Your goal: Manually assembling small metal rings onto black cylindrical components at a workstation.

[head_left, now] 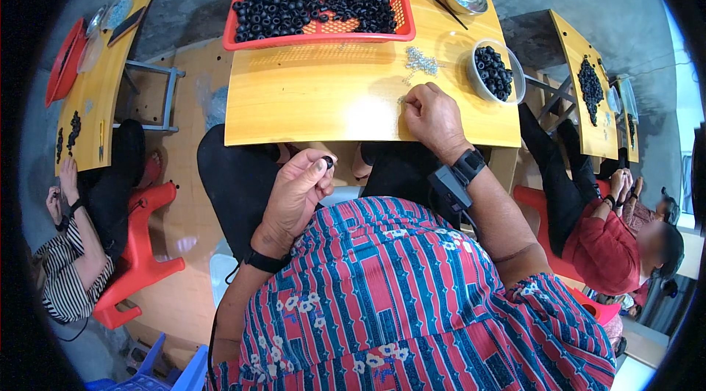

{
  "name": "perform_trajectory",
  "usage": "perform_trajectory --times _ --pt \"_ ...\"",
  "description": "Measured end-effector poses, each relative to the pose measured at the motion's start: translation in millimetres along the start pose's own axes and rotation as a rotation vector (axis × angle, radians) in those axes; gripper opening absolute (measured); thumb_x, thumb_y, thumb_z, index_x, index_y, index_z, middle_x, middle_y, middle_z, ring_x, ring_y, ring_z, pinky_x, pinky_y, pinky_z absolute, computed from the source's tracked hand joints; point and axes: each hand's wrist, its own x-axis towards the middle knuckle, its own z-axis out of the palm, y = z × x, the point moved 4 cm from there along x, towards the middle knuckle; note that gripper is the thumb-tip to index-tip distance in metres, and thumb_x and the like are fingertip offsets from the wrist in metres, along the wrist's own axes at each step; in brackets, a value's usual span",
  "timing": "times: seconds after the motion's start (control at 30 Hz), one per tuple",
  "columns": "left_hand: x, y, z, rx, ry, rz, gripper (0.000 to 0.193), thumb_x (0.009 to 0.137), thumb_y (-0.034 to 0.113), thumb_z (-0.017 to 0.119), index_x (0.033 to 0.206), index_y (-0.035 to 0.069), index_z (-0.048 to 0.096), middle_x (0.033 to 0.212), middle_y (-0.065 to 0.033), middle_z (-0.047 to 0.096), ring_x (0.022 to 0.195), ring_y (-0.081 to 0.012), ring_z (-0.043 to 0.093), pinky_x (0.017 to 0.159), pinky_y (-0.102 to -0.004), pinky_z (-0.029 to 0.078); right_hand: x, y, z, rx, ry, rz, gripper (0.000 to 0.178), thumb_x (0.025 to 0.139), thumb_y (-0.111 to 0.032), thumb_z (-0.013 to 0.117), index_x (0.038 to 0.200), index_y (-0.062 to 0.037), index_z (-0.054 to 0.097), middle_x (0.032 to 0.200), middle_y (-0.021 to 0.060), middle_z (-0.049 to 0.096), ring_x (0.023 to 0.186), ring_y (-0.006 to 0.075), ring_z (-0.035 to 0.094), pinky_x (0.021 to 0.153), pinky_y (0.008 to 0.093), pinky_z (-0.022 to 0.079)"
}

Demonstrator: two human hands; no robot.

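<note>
The left hand [300,184] is pinching a small black ring-shaped part [329,162] between thumb and fingertips, just short of the near edge of the yellow table [309,108]; the right hand [435,119] is curling its fingers inward over the table, near the small clear pieces [421,62]; whether it is grasping one cannot be told; the step in hand is apparently picking up a piece; the next move is probably calling for a secure fingertip pinch.

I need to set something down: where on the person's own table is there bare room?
Front left of the table, between the red basket and near edge, left of the right hand. The right side is crowded: clear pieces, tub of black parts, metal bowl.
</note>
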Motion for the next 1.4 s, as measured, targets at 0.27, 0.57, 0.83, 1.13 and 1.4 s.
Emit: perform_trajectory --times 0.27,0.57,0.83,1.13,1.4 --pt "1.1 -0.2 -2.5 -0.009 -0.007 0.009 0.015 0.093 0.013 0.054 0.103 0.003 0.058 0.080 -0.0006 0.050 0.067 -0.0077 0.045 0.065 -0.0217 0.041 -2.0 9.5 -0.7 0.132 0.044 0.027 0.006 0.075 -0.009 0.060 0.076 -0.0034 0.060 0.075 0.0151 0.061 0.070 0.0321 0.061 0.065 0.0385 0.050" --pt "2.7 -0.5 -4.3 -0.019 -0.012 0.013 0.016 0.093 0.013 0.053 0.103 0.003 0.058 0.080 -0.0006 0.050 0.068 -0.0076 0.046 0.064 -0.0217 0.042 -2.6 14.3 -1.9 0.184 0.086 0.044 0.007 0.077 -0.010 0.063 0.078 -0.0031 0.061 0.074 0.0142 0.060 0.069 0.0302 0.061 0.064 0.0371 0.049" --pt "3.3 1.0 -4.4 0.028 0.030 0.016 0.021 0.094 0.012 0.050 0.108 -0.003 0.055 0.078 -0.0006 0.049 0.069 -0.0087 0.044 0.064 -0.0230 0.040 -0.9 -15.3 -10.7 0.347 0.079 0.046 0.004 0.077 -0.003 0.062 0.080 -0.0019 0.060 0.073 0.0119 0.058 0.064 0.0272 0.058 0.060 0.0322 0.048" --pt "3.5 -2.6 -6.2 0.000 0.064 0.030 0.025 0.092 0.015 0.055 0.111 -0.002 0.057 0.083 0.0019 0.052 0.069 -0.0069 0.045 0.065 -0.0216 0.041 -9.5 -102.3 -5.3 0.489 -0.177 -0.310 0.010 0.077 -0.001 0.061 0.086 -0.0041 0.057 0.075 0.0105 0.054 0.067 0.0261 0.058 0.059 0.0332 0.047" --pt "1.1 1.6 -2.3 0.029 0.079 0.036 0.019 0.093 0.014 0.054 0.108 0.001 0.056 0.081 0.0025 0.052 0.070 -0.0064 0.047 0.066 -0.0221 0.041 -10.2 -110.5 -1.5 0.395 -0.196 -0.501 0.014 0.077 -0.001 0.060 0.089 -0.0057 0.055 0.079 0.0110 0.054 0.069 0.0301 0.059 0.060 0.0364 0.048"
